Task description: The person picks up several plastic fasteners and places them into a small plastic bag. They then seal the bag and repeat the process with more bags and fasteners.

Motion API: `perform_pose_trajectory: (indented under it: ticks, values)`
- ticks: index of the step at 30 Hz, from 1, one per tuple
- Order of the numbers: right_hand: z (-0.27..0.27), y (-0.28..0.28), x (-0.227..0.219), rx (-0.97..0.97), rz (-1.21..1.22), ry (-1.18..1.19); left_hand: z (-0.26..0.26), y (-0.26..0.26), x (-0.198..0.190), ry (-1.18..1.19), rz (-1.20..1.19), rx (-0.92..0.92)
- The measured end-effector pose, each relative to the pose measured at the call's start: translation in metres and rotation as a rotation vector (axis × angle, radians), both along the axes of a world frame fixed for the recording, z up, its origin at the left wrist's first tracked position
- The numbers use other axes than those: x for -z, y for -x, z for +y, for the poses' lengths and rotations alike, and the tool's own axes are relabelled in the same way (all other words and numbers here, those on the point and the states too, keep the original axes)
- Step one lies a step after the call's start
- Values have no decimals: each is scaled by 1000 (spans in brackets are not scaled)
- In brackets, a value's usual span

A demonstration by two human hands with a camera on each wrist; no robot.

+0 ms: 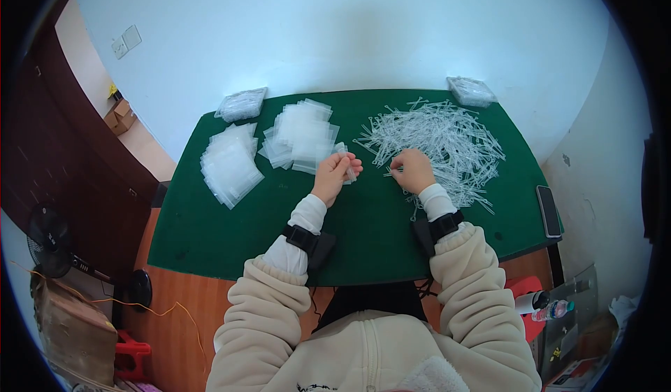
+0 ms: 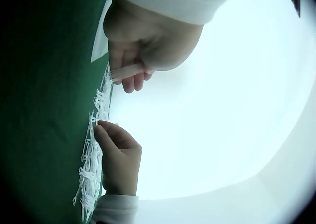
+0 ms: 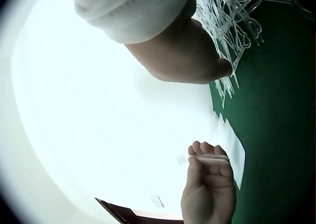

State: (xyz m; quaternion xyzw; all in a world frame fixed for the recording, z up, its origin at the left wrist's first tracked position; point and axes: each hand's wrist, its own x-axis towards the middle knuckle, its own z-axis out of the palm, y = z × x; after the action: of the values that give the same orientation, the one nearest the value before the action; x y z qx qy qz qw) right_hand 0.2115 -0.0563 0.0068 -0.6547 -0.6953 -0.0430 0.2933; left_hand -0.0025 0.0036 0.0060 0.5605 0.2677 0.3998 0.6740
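Observation:
My left hand (image 1: 334,176) holds a small clear plastic bag (image 1: 350,174), its thumb laid over it against the fingers. From the right wrist side, the bag (image 3: 212,158) shows as a narrow translucent strip across the fingers. At the left edge of a heap of clear plastic sticks with looped ends (image 1: 447,144), my right hand (image 1: 415,171) pinches with thumb and forefinger. A thin clear stick end pokes out at those fingertips; most of it is hidden. In the left wrist view, the right hand (image 2: 121,160) is close beside the heap.
Two stacks of flat clear bags, one at far left (image 1: 231,165) and one nearer the middle (image 1: 300,134), lie on the green table (image 1: 363,245). Filled clear packs stand at the back left (image 1: 241,104) and back right (image 1: 472,91). A phone (image 1: 549,211) lies by the right edge.

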Motion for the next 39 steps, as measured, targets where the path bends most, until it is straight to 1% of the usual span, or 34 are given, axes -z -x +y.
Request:
perform_pose_trajectory:
  ticks: [2, 6, 11, 15, 18, 19, 22, 23, 26, 27, 30, 31, 34, 35, 38, 39]
  values:
    - [-1, 3, 3, 39, -135, 25, -1, 0, 0, 30, -23, -2]
    - [-2, 4, 4, 95, -153, 79, -3, -2, 1, 44, -4, 4]
    - [-5, 7, 0, 102, -153, 75, 2, -1, 6, 23, 43, 26]
    - [-7, 13, -7, 79, -140, 26, 1, -2, 5, 48, 62, 36]
    - [-3, 19, -13, -142, 106, -40, 1, -3, 7, 50, 28, -14]
    - [-3, 22, -14, -142, 107, -40, 2, -2, 7, 50, 28, -14]
    - [-7, 30, -17, -371, 300, 60, 3, -1, 6, 24, 53, -34]
    - [-8, 32, -17, -369, 303, 64, 3, -1, 6, 29, 55, -33]
    - [-7, 35, -16, -617, 255, -26, 1, 0, 6, 22, 173, 77]
    - [-7, 36, -16, -613, 259, -23, -1, 0, 5, 26, 175, 81]
    - [-10, 37, -19, -653, 325, 52, -7, -2, 1, -13, 282, 301]
    - [-12, 37, -21, -646, 328, 52, -7, -3, 1, -11, 284, 308]
    - [-15, 39, -27, -393, 417, 13, -7, -3, 1, 11, 277, 325]
    - [-14, 39, -27, -391, 418, 14, -8, -4, 1, 12, 278, 326]
    - [-10, 39, -21, -269, 649, -73, -12, -3, -6, 38, 222, 332]
    - [-8, 38, -17, -270, 649, -75, -13, -3, -6, 36, 222, 333]
